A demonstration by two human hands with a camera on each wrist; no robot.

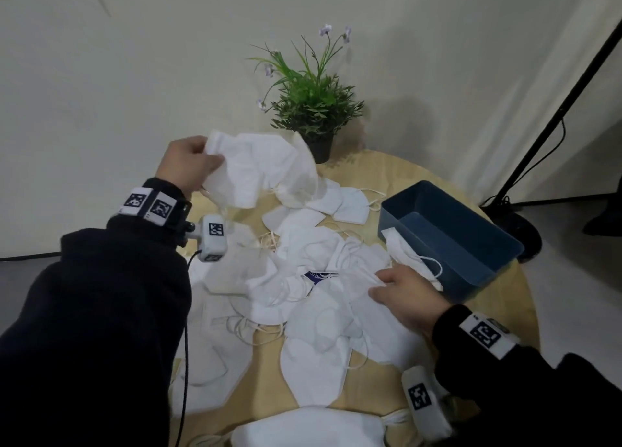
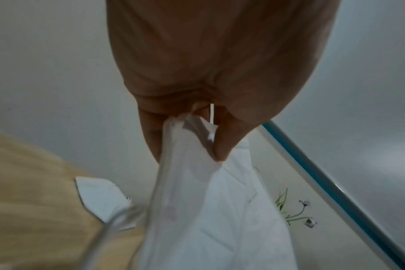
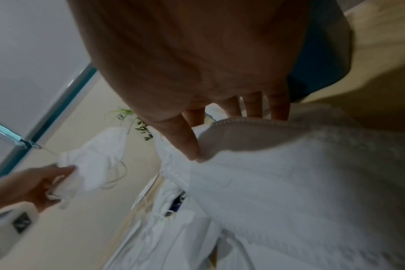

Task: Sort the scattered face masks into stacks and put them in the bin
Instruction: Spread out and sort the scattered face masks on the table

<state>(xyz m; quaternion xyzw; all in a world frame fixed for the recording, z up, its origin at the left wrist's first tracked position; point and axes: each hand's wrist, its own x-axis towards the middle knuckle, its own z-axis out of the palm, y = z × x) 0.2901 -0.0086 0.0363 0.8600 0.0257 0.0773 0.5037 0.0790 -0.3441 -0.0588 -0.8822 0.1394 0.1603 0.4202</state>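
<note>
Several white face masks [image 1: 313,315] lie scattered over a round wooden table [image 1: 370,170]. My left hand [image 1: 188,167] is raised above the table's far left and pinches a small bunch of masks [image 1: 259,167] by one end between thumb and fingers [image 2: 222,148]; the bunch [image 2: 208,219] hangs down. My right hand [image 1: 400,295] rests on a mask [image 3: 289,173] beside the bin, thumb on top and fingers [image 3: 278,106] over its far edge. A dark blue plastic bin [image 1: 471,231] stands at the right with a few masks [image 1: 407,258] in its near end.
A potted green plant [image 1: 313,110] with small purple flowers stands at the table's far edge, close behind the raised masks. A black stand pole [image 1: 555,110] and its base are on the floor to the right. A cable [image 1: 184,345] hangs from the left wrist camera.
</note>
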